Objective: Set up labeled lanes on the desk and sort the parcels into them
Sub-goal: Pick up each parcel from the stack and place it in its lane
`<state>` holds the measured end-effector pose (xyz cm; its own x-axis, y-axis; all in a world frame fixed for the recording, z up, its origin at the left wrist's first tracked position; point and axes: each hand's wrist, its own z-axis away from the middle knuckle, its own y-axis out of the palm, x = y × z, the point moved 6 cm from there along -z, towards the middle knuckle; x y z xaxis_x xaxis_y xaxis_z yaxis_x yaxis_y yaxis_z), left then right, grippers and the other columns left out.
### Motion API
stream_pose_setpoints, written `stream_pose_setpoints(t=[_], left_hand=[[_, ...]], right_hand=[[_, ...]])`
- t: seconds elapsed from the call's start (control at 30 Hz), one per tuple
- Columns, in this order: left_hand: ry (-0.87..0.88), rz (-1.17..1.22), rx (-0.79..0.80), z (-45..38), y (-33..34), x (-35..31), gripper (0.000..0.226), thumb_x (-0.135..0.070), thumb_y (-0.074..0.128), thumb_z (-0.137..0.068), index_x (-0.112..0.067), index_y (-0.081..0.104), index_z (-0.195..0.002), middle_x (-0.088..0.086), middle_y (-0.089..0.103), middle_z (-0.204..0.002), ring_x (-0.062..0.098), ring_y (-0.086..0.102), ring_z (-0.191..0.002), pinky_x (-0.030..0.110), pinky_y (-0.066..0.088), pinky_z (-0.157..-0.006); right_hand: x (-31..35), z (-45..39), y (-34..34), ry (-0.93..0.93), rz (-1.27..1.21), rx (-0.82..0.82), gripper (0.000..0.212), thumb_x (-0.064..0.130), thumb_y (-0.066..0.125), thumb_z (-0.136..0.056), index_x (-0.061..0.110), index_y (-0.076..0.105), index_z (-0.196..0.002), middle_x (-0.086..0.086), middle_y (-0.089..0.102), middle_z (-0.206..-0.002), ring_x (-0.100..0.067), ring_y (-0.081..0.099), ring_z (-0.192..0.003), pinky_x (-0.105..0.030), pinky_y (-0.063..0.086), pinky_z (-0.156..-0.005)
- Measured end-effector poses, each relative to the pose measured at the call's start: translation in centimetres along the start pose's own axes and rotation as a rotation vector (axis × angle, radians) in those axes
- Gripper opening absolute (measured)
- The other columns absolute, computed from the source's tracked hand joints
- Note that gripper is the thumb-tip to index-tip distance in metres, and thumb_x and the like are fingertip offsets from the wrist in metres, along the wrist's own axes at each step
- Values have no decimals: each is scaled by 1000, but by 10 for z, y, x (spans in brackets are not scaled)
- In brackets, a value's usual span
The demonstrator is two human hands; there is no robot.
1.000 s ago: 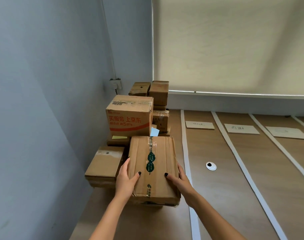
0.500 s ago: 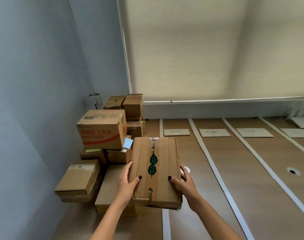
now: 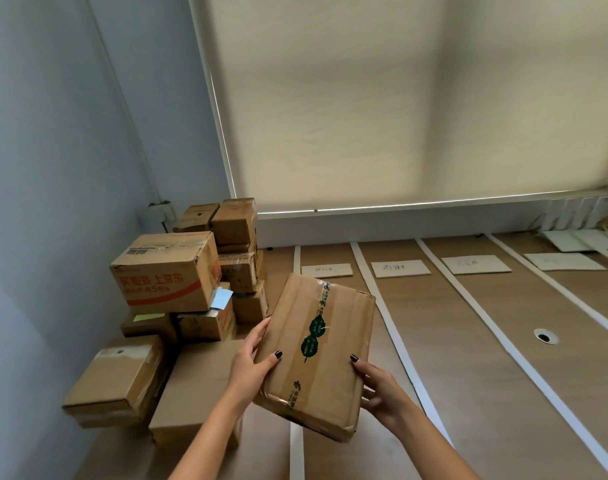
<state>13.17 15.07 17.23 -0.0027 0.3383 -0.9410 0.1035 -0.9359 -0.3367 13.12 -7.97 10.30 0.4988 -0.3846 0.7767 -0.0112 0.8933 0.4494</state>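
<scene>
A flat brown cardboard parcel [image 3: 316,351] with green leaf-print tape hangs in the air above the desk, tilted to the right. My left hand [image 3: 252,365] grips its left edge, thumb on top. My right hand [image 3: 378,389] grips its right edge from below, thumb on top. White tape strips [image 3: 387,327] divide the wooden desk [image 3: 503,358] into lanes. Paper labels lie at the far end of the lanes, such as one label [image 3: 326,270] and a second label [image 3: 400,269]. A stack of parcels [image 3: 177,306] fills the left corner.
A large box with red print [image 3: 164,271] tops the stack against the grey wall. A round cable grommet [image 3: 545,337] sits in a right lane. A closed roller blind [image 3: 399,98] covers the window behind the desk. White papers [image 3: 572,240] lie at the far right.
Both hands lifted the leaf-tape parcel off the stack and carried it rightward over the first tape strip, tilting it. The view has swung right, showing more lanes.
</scene>
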Motion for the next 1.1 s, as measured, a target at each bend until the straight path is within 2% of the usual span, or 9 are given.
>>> stream_pose_setpoints(t=[0.1,0.2,0.3,0.4,0.53,0.7,0.83,0.93,1.1], left_hand=[[-9,84,-180,-3,-3,-1,61,-9,64,-85,-29,40,-137,-3,42,-140,17,41,-127,34,40,-97],[-86,270,-283,1,4,10,63,-11,64,-86,-28,36,-139,7,43,-139,19,46,-118,33,44,-92],[-203,436,-339,6,9,26,80,-15,66,-85,-34,18,-145,10,32,-146,27,42,-125,43,43,-98],[-329,644,-335,8,14,41,88,-19,68,-83,-42,9,-144,10,38,-138,30,49,-116,48,46,-93],[-368,659,-258,6,17,43,55,-24,65,-84,-19,40,-134,14,58,-112,26,57,-95,36,46,-70],[-232,544,-210,-8,-8,35,56,-22,70,-80,-11,49,-131,16,64,-111,30,62,-101,34,52,-74],[-218,486,-86,-17,-18,30,95,-45,81,-57,-16,41,-139,14,62,-119,29,62,-107,41,53,-87],[-169,437,-17,-20,-17,15,111,-53,80,-46,-28,33,-144,7,56,-127,24,56,-113,40,49,-94],[-61,420,94,-27,-13,-16,87,-29,81,-66,-44,35,-138,-4,48,-134,21,45,-122,45,39,-106]], right_hand=[[-1,6,2,15,-115,33,22,11,57,-88,-3,59,-105,-16,59,-96,-29,56,-88,-23,48,-38],[-7,2,5,1,-141,38,52,7,68,-77,-2,50,-124,-18,64,-100,-34,60,-91,-38,59,-64],[-15,-3,-1,2,-188,23,88,-1,69,-76,35,18,-139,-24,56,-116,-43,59,-99,-56,48,-90],[-22,0,1,3,-193,58,110,-5,74,-71,50,6,-137,-26,51,-122,-45,59,-97,-61,43,-94],[-31,-3,2,16,-178,104,126,-1,83,-43,54,14,-133,-26,49,-126,-46,57,-103,-64,40,-96],[-10,-2,-21,-17,-122,16,117,22,90,-38,36,27,-135,-18,56,-118,-35,57,-103,-52,43,-94],[13,-3,-42,-43,-23,-34,76,30,74,-73,26,36,-138,-12,47,-129,-32,54,-112,-51,49,-91],[19,-3,-46,14,183,-26,71,40,68,-72,15,40,-132,-11,48,-127,-30,52,-114,-50,51,-91],[28,-3,-46,43,412,6,77,62,58,-69,24,38,-133,0,53,-127,-23,49,-120,-49,42,-104]])
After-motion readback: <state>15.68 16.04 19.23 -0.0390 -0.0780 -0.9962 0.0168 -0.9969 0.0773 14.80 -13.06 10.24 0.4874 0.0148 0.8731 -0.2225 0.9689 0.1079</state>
